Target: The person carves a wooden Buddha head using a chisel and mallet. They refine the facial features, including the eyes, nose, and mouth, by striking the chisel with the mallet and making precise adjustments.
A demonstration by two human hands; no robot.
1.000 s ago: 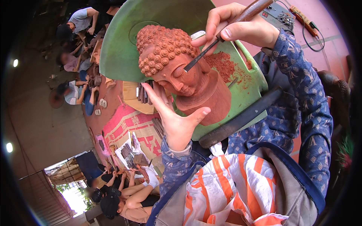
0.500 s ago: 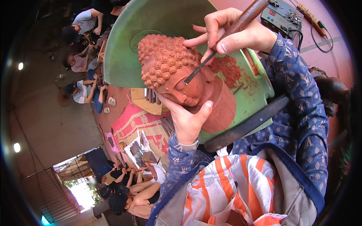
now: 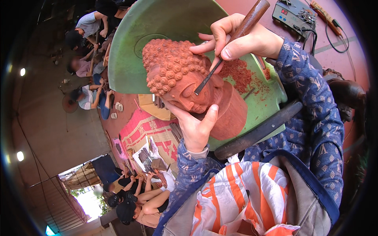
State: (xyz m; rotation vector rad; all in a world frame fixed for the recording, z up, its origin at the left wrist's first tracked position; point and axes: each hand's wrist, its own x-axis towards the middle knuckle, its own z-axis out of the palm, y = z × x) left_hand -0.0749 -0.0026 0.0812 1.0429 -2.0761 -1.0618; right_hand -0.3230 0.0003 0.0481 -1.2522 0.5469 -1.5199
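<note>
A reddish-brown carved wooden Buddha head (image 3: 173,65) with tight curls lies tilted on a green plastic chair (image 3: 122,59). My left hand (image 3: 195,128) grips it from below, the fingers behind the cheek and chin and the thumb up beside the neck. In my right hand (image 3: 238,41) is a wood-handled chisel (image 3: 245,26), pinched between thumb and fingers. Its narrow metal blade slants down to the face, with the tip at the cheek just beside the closed eye. Another finger of that hand rests against the curls.
Reddish wood shavings (image 3: 238,72) and a thin dark tool (image 3: 249,93) lie on the green seat. A control box (image 3: 291,17) and a power strip (image 3: 325,17) with cables sit at upper right. Several people work at left; tools lie on a patterned mat (image 3: 151,131). An orange-striped cloth (image 3: 236,192) covers my lap.
The chisel and my right hand have shifted slightly, the tip moving a little down and right from the eye onto the cheek. My left hand keeps its hold.
</note>
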